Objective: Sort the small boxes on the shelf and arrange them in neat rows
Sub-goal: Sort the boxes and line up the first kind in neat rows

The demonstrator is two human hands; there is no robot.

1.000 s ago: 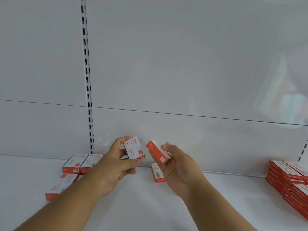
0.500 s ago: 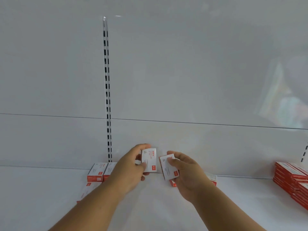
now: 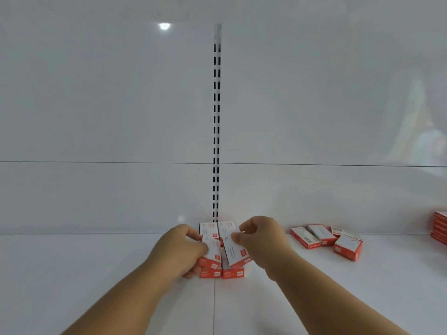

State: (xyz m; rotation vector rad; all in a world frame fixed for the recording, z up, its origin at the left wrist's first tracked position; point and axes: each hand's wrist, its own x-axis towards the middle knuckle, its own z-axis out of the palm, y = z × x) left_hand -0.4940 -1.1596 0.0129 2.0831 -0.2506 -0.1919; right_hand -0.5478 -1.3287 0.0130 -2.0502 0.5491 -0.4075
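Note:
Small red-and-white boxes lie in two short rows (image 3: 233,273) on the white shelf (image 3: 96,274), running from the back wall toward me below the slotted upright. My left hand (image 3: 180,250) grips one box (image 3: 212,250) over the left row. My right hand (image 3: 262,238) pinches another box (image 3: 235,252), tilted, over the right row. Both held boxes touch or nearly touch the boxes beneath; which, I cannot tell.
Several loose boxes (image 3: 324,238) lie scattered at the right against the back wall. A tall stack of the same boxes (image 3: 440,228) stands at the far right edge. The slotted upright (image 3: 216,122) runs up the white back wall.
The view has swung left, so the two rows now sit at centre. Both hands have come down from in front of the wall and carried their boxes onto the rows.

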